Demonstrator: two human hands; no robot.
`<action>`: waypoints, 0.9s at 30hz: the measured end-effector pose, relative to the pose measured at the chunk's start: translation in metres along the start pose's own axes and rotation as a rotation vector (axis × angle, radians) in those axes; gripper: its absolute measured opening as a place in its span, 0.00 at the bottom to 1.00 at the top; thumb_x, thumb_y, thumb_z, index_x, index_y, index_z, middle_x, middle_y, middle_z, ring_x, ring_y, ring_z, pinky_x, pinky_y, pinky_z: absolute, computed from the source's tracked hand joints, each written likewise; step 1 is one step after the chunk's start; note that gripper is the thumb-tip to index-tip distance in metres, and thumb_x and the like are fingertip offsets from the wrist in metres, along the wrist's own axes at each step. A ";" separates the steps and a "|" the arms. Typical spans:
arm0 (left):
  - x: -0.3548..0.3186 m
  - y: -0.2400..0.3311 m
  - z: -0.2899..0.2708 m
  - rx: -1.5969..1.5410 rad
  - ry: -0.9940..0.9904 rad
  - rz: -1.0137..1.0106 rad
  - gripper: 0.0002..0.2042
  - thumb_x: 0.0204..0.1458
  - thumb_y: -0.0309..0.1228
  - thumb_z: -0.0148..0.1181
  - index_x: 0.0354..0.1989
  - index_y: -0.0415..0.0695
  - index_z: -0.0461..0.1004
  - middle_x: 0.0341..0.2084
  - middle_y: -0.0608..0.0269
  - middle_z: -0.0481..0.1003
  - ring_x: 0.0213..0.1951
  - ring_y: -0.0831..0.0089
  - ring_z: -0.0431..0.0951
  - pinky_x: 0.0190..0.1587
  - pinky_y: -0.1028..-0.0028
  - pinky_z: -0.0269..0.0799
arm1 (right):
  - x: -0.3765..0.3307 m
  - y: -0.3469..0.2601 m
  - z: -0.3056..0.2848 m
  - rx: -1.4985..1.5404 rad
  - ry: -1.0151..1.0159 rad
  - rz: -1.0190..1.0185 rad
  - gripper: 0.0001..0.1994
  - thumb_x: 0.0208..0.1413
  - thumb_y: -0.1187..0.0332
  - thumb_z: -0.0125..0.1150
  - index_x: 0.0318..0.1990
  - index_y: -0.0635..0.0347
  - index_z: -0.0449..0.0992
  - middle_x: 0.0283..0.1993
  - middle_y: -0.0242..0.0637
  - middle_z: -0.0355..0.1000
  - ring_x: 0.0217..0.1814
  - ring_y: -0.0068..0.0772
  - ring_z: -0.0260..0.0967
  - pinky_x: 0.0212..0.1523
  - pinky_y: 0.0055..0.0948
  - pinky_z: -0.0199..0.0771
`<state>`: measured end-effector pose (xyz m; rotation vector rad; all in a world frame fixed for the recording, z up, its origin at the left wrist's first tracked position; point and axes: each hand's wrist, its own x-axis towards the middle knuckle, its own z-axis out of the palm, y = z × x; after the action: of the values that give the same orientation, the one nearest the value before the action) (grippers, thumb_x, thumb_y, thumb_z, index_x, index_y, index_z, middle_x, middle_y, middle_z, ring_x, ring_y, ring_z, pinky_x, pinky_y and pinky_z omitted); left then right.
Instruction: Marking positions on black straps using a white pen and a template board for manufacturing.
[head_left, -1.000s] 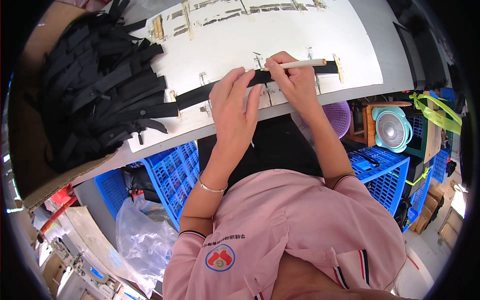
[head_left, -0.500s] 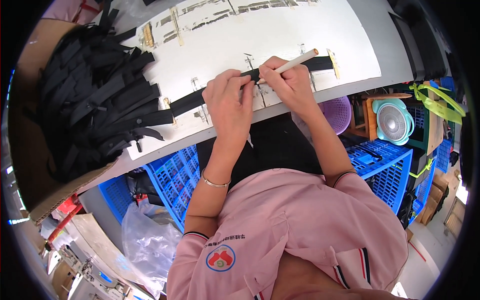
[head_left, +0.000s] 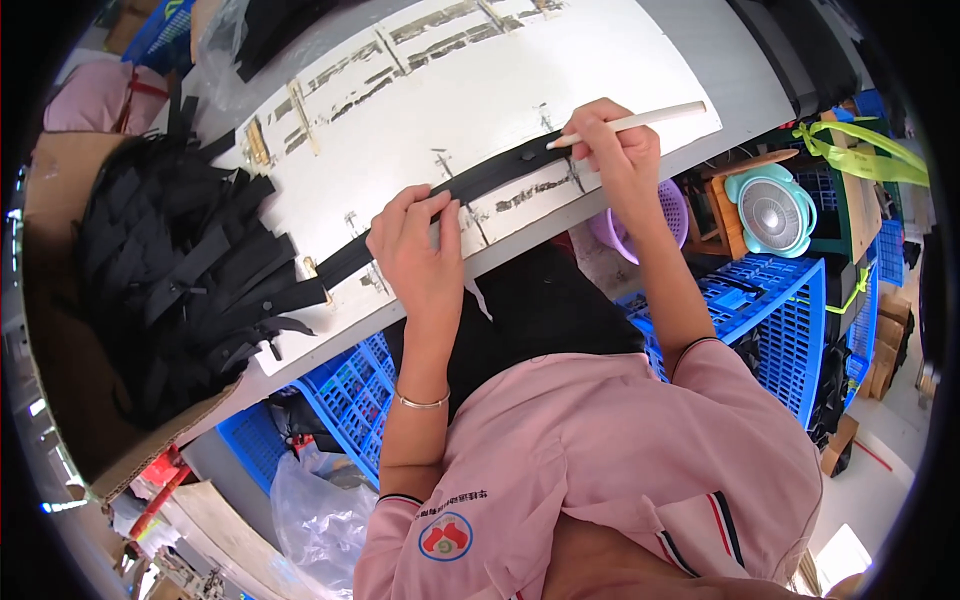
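A black fabric strip [head_left: 488, 174] lies along the near side of a white board [head_left: 610, 60] with dark marks and bits of tape. My left hand [head_left: 420, 245] rests its slightly bent, parted fingers on the strip and holds nothing. Farther right, my right hand [head_left: 615, 150] grips a white pencil [head_left: 660, 116], its tip on or just above the strip beside a dark cross line. A small dark round spot shows on the strip between the hands. The strip's right end is hidden behind my right hand.
A cardboard box [head_left: 70, 165] heaped with black strips [head_left: 190, 240] stands at the left. Blue plastic crates [head_left: 760, 300], a purple basket [head_left: 672, 215] and a turquoise fan [head_left: 775, 212] are beyond the table's near edge. A clear plastic bag [head_left: 325, 510] hangs low at left.
My right hand has moved right along the strip with the pencil, from beside my left fingers to another cross line. My left hand stays on the strip. The whole view has shifted.
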<state>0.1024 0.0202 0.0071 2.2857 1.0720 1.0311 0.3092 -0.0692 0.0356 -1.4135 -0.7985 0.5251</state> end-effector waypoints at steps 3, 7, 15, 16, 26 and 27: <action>0.000 0.001 0.001 0.009 -0.002 -0.021 0.06 0.51 0.27 0.70 0.37 0.45 0.83 0.43 0.65 0.79 0.46 0.65 0.76 0.52 0.65 0.65 | 0.014 0.011 -0.021 -0.124 0.034 0.024 0.11 0.67 0.69 0.58 0.35 0.66 0.81 0.30 0.28 0.76 0.29 0.14 0.66 0.31 0.18 0.65; 0.004 0.011 0.005 0.027 -0.024 -0.038 0.06 0.51 0.27 0.70 0.38 0.45 0.83 0.43 0.64 0.79 0.45 0.65 0.76 0.52 0.65 0.66 | 0.015 0.024 -0.025 -0.140 -0.032 -0.009 0.11 0.68 0.69 0.56 0.37 0.64 0.82 0.27 0.26 0.72 0.27 0.09 0.59 0.27 0.15 0.58; 0.033 0.057 0.065 -0.230 -0.134 0.117 0.05 0.50 0.25 0.69 0.36 0.44 0.82 0.38 0.65 0.80 0.44 0.62 0.76 0.50 0.65 0.67 | 0.016 0.032 -0.020 -0.138 -0.016 -0.059 0.11 0.66 0.69 0.60 0.34 0.69 0.79 0.28 0.28 0.75 0.27 0.15 0.62 0.28 0.21 0.64; 0.033 0.055 0.068 -0.229 -0.134 0.117 0.05 0.50 0.25 0.69 0.36 0.44 0.82 0.38 0.65 0.80 0.44 0.62 0.76 0.50 0.65 0.67 | 0.017 0.033 -0.019 -0.142 -0.013 -0.086 0.11 0.66 0.69 0.60 0.34 0.69 0.79 0.28 0.28 0.75 0.26 0.15 0.62 0.27 0.22 0.64; 0.029 0.054 0.076 -0.164 -0.112 0.154 0.04 0.50 0.25 0.70 0.34 0.43 0.82 0.37 0.67 0.79 0.44 0.64 0.75 0.50 0.65 0.66 | 0.016 0.041 -0.022 -0.343 -0.025 -0.167 0.10 0.66 0.67 0.61 0.37 0.67 0.79 0.24 0.30 0.73 0.24 0.16 0.64 0.25 0.25 0.65; 0.029 0.054 0.076 -0.163 -0.109 0.156 0.05 0.50 0.25 0.70 0.34 0.43 0.82 0.38 0.67 0.79 0.44 0.64 0.75 0.50 0.65 0.66 | 0.015 0.036 -0.021 -0.257 -0.008 -0.116 0.10 0.66 0.66 0.61 0.37 0.65 0.79 0.24 0.31 0.73 0.25 0.16 0.64 0.26 0.25 0.64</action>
<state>0.1989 0.0056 0.0047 2.2909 0.7474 1.0003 0.3392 -0.0676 0.0035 -1.5895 -0.9749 0.3472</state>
